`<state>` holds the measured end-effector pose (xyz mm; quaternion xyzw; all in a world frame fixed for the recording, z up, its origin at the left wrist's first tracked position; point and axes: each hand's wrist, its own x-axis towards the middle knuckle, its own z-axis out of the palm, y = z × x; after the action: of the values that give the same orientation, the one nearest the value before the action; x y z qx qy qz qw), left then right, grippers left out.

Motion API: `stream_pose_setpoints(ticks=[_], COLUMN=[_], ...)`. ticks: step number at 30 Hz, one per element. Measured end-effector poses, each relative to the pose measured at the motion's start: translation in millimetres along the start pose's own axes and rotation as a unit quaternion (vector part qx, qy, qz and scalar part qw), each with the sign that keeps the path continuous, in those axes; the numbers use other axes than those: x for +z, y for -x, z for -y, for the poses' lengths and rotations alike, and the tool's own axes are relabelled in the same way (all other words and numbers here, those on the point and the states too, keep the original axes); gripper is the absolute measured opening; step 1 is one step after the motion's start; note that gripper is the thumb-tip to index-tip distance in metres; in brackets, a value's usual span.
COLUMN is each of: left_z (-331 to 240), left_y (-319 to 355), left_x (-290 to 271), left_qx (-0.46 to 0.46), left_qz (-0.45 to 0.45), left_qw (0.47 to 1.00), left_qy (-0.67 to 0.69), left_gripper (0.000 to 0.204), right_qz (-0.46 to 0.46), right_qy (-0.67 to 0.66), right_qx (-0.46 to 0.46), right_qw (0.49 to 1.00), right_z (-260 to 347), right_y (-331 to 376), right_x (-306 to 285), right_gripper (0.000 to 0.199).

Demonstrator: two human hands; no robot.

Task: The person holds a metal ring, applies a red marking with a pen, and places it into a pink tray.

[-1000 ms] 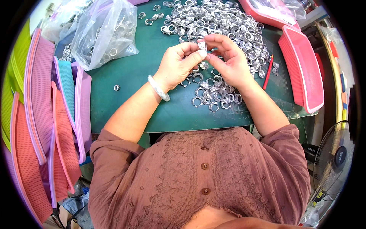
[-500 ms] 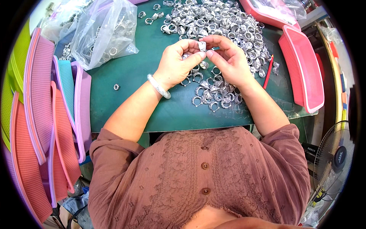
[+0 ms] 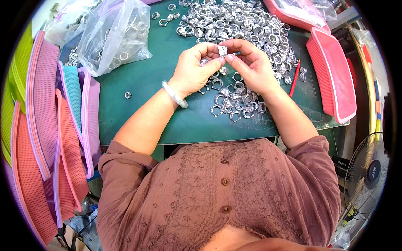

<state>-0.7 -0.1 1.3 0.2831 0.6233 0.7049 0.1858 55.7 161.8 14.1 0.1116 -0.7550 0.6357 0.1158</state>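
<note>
A silver metal ring (image 3: 222, 51) is pinched between the fingertips of both hands, its broad face turned up. My left hand (image 3: 197, 67), with a pale bangle (image 3: 174, 94) at the wrist, grips it from one side. From the other side my right hand (image 3: 250, 65) closes on it with thumb and forefinger. Just below the hands lies a small group of silver rings (image 3: 236, 102) on the green tabletop (image 3: 167, 125). Beyond them spreads a large heap of similar rings (image 3: 234, 23), partly hidden by my fingers.
A red pencil (image 3: 295, 78) lies right of my right forearm, near a pink basket (image 3: 335, 79). Clear plastic bags (image 3: 121, 37) holding rings sit at the far left. Stacked coloured baskets (image 3: 44, 104) line the left edge. One loose ring (image 3: 127, 95) lies apart. A fan (image 3: 370, 173) stands at right.
The held ring has tilted slightly between my fingertips. Both hands otherwise keep nearly the same place.
</note>
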Motion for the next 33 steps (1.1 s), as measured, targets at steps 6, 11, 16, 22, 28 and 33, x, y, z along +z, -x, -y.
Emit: stream_pose_setpoints(ticks=[6,11,16,22,28,33], left_z=[0.8,-1.5,-1.7,-5.9,-7.2,-8.4], left_y=[-0.1,0.2,0.5,2.0,2.5,2.6], left_x=[1.2,1.6,1.5,2.7,3.3,3.5], left_qx=[0.006,-0.006,-0.008,-0.025,-0.03,-0.04], left_qz=[0.0,0.008,0.01,0.006,0.001,-0.002], left_qw=[1.0,1.0,0.999,0.998,0.997,0.997], left_qy=[0.013,0.027,0.042,0.056,0.07,0.072], left_gripper=[0.022,0.024,0.026,0.026,0.025,0.023], right_qz=[-0.004,-0.003,0.013,-0.019,-0.022,-0.024], right_qy=[0.003,0.016,0.027,0.025,0.031,0.037], right_qx=[-0.002,-0.009,-0.009,-0.038,-0.048,-0.051], right_qw=[1.0,1.0,1.0,0.999,0.998,0.998], right_z=[-3.4,-3.0,0.3,-3.6,-3.4,-4.9], right_y=[0.4,0.3,1.1,0.3,-0.3,0.0], right_x=[-0.8,-1.0,-1.8,0.3,0.8,0.6], right_gripper=[0.024,0.025,0.027,0.025,0.024,0.023])
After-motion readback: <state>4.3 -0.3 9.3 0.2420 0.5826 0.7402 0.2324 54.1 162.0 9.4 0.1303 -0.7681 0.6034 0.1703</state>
